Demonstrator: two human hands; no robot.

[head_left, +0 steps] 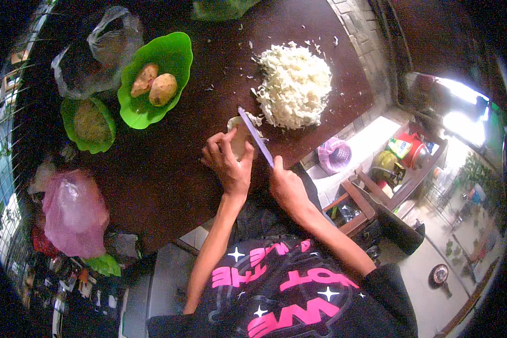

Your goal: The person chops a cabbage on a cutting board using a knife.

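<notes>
- Head view, centre of frame: left hand [234, 169], fingers curled around pale vegetable piece [240, 141]; right hand [287, 186], fingers wrapped round knife [256, 136] handle, blade along the piece's right side.
- Upper right of centre: shreds [296, 87] heaped on worktop [163, 186].
- Judgement: left fingertips best clear of the edge; thin, even strokes advised.

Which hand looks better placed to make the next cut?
Probably the right hand: it grips the knife, which lies along the near right edge of the pale piece. The left hand is busy holding that piece.
</notes>
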